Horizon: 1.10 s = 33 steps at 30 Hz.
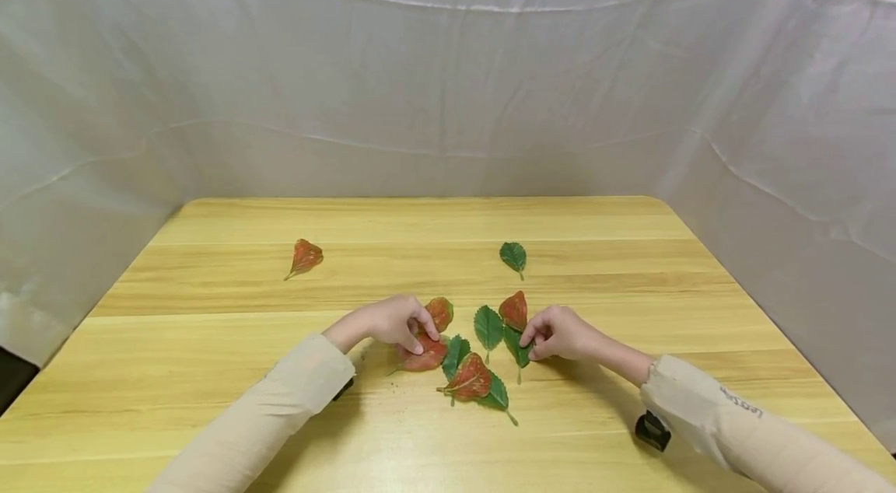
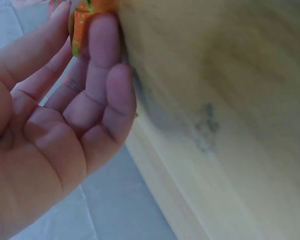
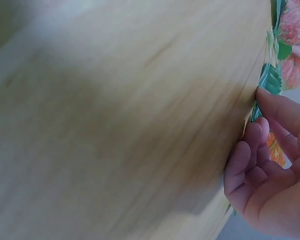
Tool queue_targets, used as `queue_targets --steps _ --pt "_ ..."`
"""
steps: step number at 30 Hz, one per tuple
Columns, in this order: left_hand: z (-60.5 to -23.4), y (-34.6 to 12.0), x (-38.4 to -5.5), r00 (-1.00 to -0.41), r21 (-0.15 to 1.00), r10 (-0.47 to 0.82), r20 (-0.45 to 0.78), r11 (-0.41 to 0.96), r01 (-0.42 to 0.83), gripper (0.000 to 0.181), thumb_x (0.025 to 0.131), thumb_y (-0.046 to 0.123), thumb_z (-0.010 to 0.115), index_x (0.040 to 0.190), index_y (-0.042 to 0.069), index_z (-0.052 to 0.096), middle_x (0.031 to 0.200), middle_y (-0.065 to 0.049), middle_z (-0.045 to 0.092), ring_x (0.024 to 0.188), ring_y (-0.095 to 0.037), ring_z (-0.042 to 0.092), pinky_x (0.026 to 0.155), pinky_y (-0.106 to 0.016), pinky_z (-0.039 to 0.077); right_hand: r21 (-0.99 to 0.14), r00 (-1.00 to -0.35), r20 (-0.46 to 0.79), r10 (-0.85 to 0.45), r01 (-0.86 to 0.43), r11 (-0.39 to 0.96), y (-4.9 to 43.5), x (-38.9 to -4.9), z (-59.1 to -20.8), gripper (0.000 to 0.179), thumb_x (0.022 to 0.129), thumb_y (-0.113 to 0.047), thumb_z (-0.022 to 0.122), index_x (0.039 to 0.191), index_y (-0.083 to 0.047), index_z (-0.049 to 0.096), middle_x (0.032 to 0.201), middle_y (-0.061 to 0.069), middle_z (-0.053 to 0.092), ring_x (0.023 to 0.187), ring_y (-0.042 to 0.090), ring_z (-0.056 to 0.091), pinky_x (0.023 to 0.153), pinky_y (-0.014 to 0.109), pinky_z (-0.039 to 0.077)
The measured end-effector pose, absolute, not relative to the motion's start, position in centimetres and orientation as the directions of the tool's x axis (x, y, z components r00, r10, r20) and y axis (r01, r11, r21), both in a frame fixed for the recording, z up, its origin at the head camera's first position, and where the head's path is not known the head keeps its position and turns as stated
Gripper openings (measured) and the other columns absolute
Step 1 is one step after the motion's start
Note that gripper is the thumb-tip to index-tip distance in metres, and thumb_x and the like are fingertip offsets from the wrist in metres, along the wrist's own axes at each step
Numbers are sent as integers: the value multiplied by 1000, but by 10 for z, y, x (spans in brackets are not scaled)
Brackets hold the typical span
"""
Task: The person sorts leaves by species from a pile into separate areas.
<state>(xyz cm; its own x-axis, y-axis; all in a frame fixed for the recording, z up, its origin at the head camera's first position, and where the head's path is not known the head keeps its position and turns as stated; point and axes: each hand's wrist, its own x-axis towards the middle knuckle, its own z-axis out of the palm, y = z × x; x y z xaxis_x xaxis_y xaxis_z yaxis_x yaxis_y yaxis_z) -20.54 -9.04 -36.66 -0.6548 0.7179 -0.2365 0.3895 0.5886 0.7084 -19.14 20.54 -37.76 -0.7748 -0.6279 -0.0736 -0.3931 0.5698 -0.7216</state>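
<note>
My left hand [image 1: 395,321] pinches a red artificial leaf [image 1: 428,357] with green edges between thumb and fingers; its orange-red surface [image 2: 82,31] shows at the fingertips in the left wrist view. Just behind it lies a second red leaf [image 1: 440,312]. On the other side my right hand [image 1: 565,333] holds a green leaf [image 1: 516,345] by its edge, thumb against fingers, close over the table. Another red leaf [image 1: 514,309] overlaps that green one's top. Between the hands are two more green leaves, one upright [image 1: 488,328] and one slanted [image 1: 456,354].
Nearer the front, a red leaf [image 1: 470,377] lies across a green leaf [image 1: 497,393]. Farther back are a lone red leaf [image 1: 306,256] at left and a green leaf [image 1: 513,255] at right. Pale sheeting [image 1: 448,89] surrounds the wooden table [image 1: 210,368].
</note>
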Motion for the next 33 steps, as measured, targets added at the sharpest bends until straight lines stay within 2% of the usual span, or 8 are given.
queue_targets --steps 4,7,13,16,20,23,28,33 --pt "-362 -90 -204 -658 674 724 -206 593 441 21 76 -3 67 96 1 68 83 -4 65 64 -8 55 62 -22 47 -711 -779 -74 -623 -397 580 205 -191 -378 10 70 6 70 79 2 67 55 -3 51 50 3 41 50 19 38" --pt "-357 -91 -202 -668 655 721 -185 597 463 20 76 -1 67 96 2 69 92 -3 65 74 -9 54 67 -22 45 -706 -781 -75 -620 -398 586 205 -191 -378 11 69 7 70 78 1 68 54 -4 51 50 2 41 50 18 38" --pt "-349 -89 -196 -708 646 698 -103 588 486 17 78 3 67 95 2 69 95 -4 65 79 -13 56 70 -24 46 -732 -759 -40 -650 -421 536 209 -194 -382 9 69 4 70 77 -1 68 54 -4 51 51 3 42 50 21 40" --pt "-346 -87 -194 -723 659 690 -46 565 496 15 79 2 65 94 0 68 94 -7 65 79 -14 59 68 -22 47 -750 -721 19 -692 -468 468 214 -198 -391 7 72 -2 71 78 -5 69 55 -7 51 51 2 42 48 21 40" --pt "-344 -83 -189 -723 668 690 1 538 514 14 80 3 65 93 0 68 92 -7 65 78 -12 59 68 -19 47 -743 -739 -9 -674 -446 499 212 -197 -389 8 72 1 70 79 -2 68 55 -4 51 51 2 41 49 19 39" --pt "-344 -77 -185 -708 674 706 11 518 527 13 81 3 64 92 0 68 89 -6 65 75 -9 58 68 -19 46 -729 -775 -72 -628 -389 564 206 -191 -379 10 70 7 69 79 3 67 55 -1 51 50 3 41 50 19 39" --pt "-346 -68 -179 -664 676 747 -22 501 541 13 83 7 63 93 3 69 85 1 65 72 -4 55 67 -19 45 -736 -774 -70 -629 -386 557 206 -189 -379 10 70 8 68 79 3 67 55 -2 51 50 3 41 50 19 39" --pt "-350 -60 -175 -618 690 784 -58 479 543 14 84 10 62 96 5 69 87 2 65 74 -2 56 68 -18 45 -747 -777 -71 -625 -374 550 206 -189 -379 10 70 7 69 79 3 67 56 -1 52 51 4 42 50 19 39"
